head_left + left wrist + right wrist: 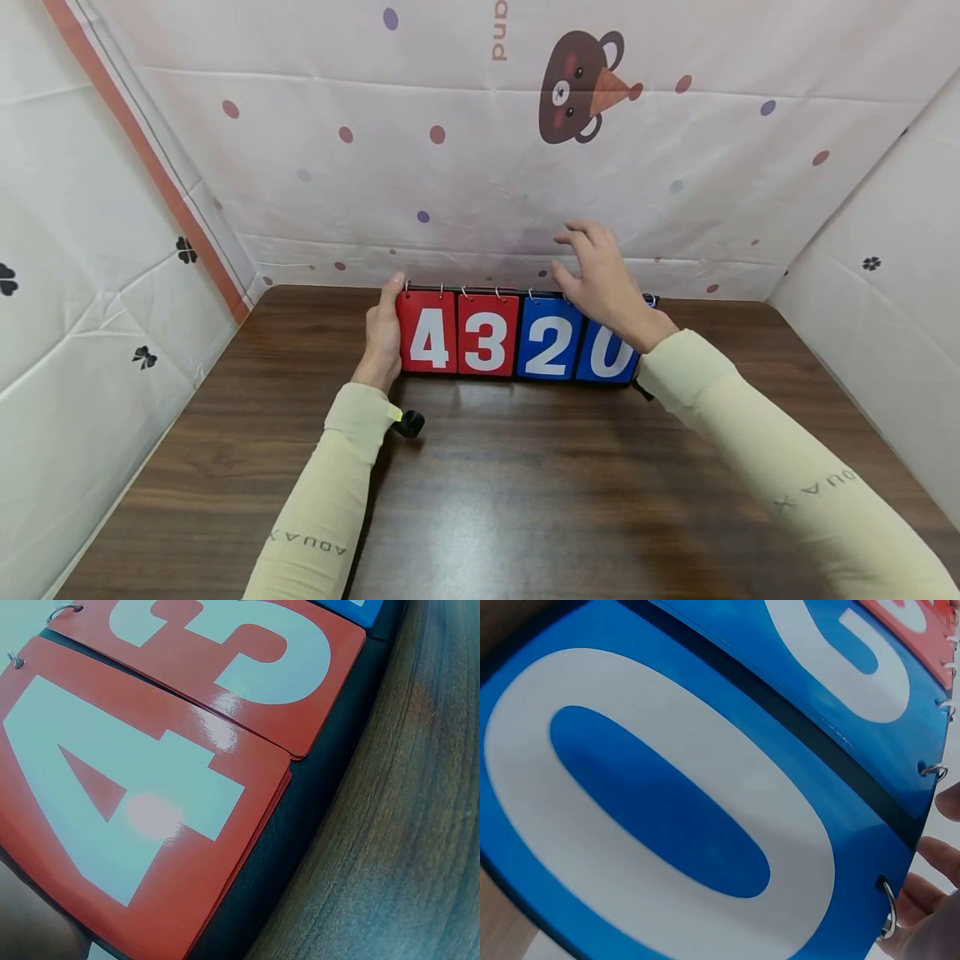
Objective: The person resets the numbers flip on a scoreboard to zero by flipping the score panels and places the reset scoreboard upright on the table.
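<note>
A flip scoreboard (517,333) stands at the back of the table, its ringed number cards reading 4 and 3 in red, 2 and 0 in blue. My left hand (384,333) grips its left end, thumb up along the edge by the red 4 card (187,870); the rest of those fingers are hidden behind it. Over the right part of the top edge is my right hand (603,279), fingers loosely bent and spread, with nothing held. Its wrist covers part of the blue 0 card (627,362). In the right wrist view, fingers (922,896) show beyond the metal rings (889,907).
The board stands on a dark wooden table (480,500). Close behind it hangs a pale printed cloth (465,183), with more cloth on the left and right sides. A small black device (409,423) sits at the left wrist.
</note>
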Demonstrator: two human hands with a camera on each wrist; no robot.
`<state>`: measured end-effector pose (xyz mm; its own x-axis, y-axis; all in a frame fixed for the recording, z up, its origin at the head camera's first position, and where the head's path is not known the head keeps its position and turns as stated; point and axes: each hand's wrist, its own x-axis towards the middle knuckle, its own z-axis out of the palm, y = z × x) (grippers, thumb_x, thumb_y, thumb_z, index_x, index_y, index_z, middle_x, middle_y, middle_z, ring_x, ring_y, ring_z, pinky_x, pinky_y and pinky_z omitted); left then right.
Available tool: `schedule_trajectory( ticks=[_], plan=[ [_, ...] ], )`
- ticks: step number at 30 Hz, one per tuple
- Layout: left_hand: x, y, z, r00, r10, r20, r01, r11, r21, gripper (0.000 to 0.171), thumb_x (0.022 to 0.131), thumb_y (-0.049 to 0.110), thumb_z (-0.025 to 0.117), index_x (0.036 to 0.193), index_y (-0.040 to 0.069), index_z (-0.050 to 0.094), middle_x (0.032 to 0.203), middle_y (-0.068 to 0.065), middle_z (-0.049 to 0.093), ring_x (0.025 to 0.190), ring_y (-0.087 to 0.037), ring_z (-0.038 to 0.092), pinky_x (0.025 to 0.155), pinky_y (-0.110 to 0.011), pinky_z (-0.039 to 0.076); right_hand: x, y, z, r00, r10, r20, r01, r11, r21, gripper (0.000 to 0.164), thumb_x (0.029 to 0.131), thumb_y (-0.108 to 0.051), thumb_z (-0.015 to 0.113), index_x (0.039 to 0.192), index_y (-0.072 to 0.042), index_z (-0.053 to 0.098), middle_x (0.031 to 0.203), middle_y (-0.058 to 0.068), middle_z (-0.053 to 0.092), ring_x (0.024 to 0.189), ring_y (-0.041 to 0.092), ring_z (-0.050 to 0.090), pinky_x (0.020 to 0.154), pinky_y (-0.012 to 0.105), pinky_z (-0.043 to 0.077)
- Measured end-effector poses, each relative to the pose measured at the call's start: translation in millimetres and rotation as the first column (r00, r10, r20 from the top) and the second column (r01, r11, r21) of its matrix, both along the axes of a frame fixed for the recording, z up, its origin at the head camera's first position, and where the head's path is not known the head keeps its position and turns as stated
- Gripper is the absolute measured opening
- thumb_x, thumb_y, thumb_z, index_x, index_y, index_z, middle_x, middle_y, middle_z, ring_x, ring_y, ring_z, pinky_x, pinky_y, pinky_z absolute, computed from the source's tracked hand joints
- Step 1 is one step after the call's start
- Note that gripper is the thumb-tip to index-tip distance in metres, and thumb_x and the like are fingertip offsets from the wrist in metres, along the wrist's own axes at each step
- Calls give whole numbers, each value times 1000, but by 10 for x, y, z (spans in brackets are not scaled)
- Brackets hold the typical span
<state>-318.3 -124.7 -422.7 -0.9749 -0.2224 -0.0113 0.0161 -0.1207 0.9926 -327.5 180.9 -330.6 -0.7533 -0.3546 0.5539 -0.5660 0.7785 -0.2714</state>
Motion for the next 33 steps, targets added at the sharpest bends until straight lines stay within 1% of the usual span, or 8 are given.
schedule_trajectory(
  ticks=[7, 13, 17, 22, 25, 26, 30, 33],
  plan=[
    [18, 28, 2, 1000, 9, -17, -9, 1000, 3, 61, 81, 75, 50, 91, 16, 62, 89, -2, 61, 82, -17, 59, 78, -34, 44, -136, -45, 20, 988, -39, 148, 38, 999, 11, 41, 96, -27, 57, 128, -3, 53, 149, 19, 32, 135, 34, 25, 107, 55, 33],
    [8, 52, -8, 999, 11, -30, -11, 1000, 1, 60, 82, 75, 50, 92, 16, 60, 94, -3, 61, 87, -19, 59, 79, -34, 44, -282, -69, 62, 967, -77, 243, 76, 997, 13, 44, 95, -29, 58, 128, 0, 51, 142, 21, 37, 130, 36, 32, 107, 55, 34],
    [7, 62, -11, 999, 13, -34, -13, 1000, 0, 60, 82, 75, 50, 92, 17, 59, 95, -3, 60, 88, -19, 59, 79, -35, 44, -349, -71, 67, 939, -82, 335, 80, 997, 20, 44, 95, -29, 58, 127, 1, 52, 136, 22, 43, 119, 34, 42, 101, 53, 41],
    [15, 60, 0, 999, 22, -29, -22, 1000, 3, 59, 82, 74, 50, 91, 17, 60, 93, -2, 61, 86, -18, 59, 79, -34, 44, -412, -86, 59, 893, -60, 446, 39, 998, 56, 44, 95, -31, 58, 125, 1, 55, 122, 20, 55, 104, 31, 51, 91, 51, 48],
    [22, 50, 7, 999, 26, -21, -26, 1000, 0, 59, 82, 74, 50, 91, 17, 60, 93, -2, 61, 86, -17, 59, 79, -34, 44, -435, -96, 52, 863, -52, 503, 16, 997, 75, 46, 95, -33, 58, 126, 1, 54, 120, 19, 57, 103, 31, 52, 91, 50, 48],
    [23, 46, 9, 1000, 26, -18, -26, 1000, -2, 59, 82, 74, 50, 91, 17, 60, 93, -1, 61, 86, -17, 59, 80, -34, 44, -445, -96, 48, 848, -46, 528, 7, 997, 75, 46, 95, -33, 59, 126, 1, 54, 120, 20, 57, 103, 32, 52, 91, 50, 48],
    [21, 35, 10, 1000, 16, -14, -17, 1000, -19, 59, 82, 75, 49, 93, 17, 59, 96, -1, 60, 88, -17, 59, 82, -34, 44, -475, -100, 41, 761, -48, 647, -26, 994, 104, 47, 95, -38, 58, 125, -2, 57, 118, 19, 60, 101, 31, 55, 92, 49, 49],
    [17, 32, 12, 1000, 9, -16, -10, 1000, -28, 60, 82, 75, 49, 95, 17, 58, 97, -2, 60, 89, -17, 59, 83, -35, 44, -505, -95, 36, 678, -79, 731, -42, 989, 145, 55, 94, -44, 55, 131, -4, 53, 122, 18, 60, 104, 31, 55, 96, 50, 46]
  ],
)
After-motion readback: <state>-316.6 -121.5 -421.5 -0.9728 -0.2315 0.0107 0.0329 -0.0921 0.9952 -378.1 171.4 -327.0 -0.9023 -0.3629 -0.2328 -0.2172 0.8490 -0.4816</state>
